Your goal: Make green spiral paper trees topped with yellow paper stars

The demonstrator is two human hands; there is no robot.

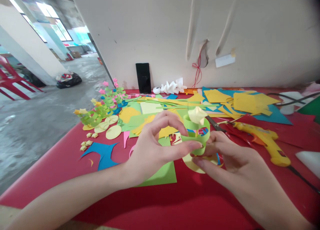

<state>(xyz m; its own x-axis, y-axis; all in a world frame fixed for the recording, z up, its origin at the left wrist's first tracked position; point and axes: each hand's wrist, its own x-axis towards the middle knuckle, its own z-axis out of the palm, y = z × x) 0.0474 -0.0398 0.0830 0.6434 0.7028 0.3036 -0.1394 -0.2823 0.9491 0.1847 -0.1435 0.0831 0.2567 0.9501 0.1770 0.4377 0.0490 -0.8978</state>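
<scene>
One curled green paper strip (201, 138) held up over red table (162, 203). My left hand (155, 140) closed on its side, thumb and fingers pinching; my right hand (232, 156) grips it low down, exact pinch point hidden. Pale yellow paper star (197, 115) tops it. Pale yellow disc (197, 167) below, partly hidden; yellow glue gun (262, 138) off to right.

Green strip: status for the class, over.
Left hand pinching green strip; right hand at its base. Curled, star above. Scissors, glue gun near right hand.
</scene>
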